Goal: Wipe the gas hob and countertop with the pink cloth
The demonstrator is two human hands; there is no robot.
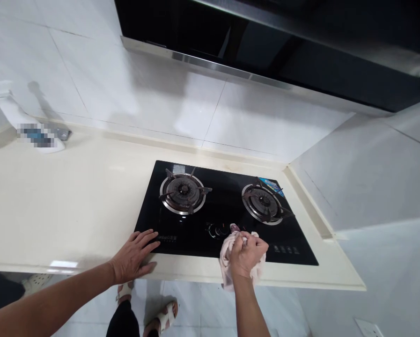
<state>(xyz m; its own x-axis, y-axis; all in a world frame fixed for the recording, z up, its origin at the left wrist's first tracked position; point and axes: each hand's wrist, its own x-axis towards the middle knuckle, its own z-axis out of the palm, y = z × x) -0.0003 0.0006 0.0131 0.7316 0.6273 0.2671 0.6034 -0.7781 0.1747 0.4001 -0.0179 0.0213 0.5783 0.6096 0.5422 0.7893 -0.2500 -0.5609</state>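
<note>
A black glass gas stove with two burners is set into the pale countertop. My right hand is closed on a light pink cloth, which rests on the stove's front edge and hangs a little over the counter's edge. Just left of the cloth a control knob shows; the cloth and hand cover what lies right of it. My left hand lies with fingers spread on the counter's front edge, its fingertips touching the stove's front left corner.
The left burner and right burner carry dark pan supports that stick up. A black range hood hangs above. On the left of the counter stands a white spray bottle, partly blurred, beside a small grey object. A side wall bounds the right.
</note>
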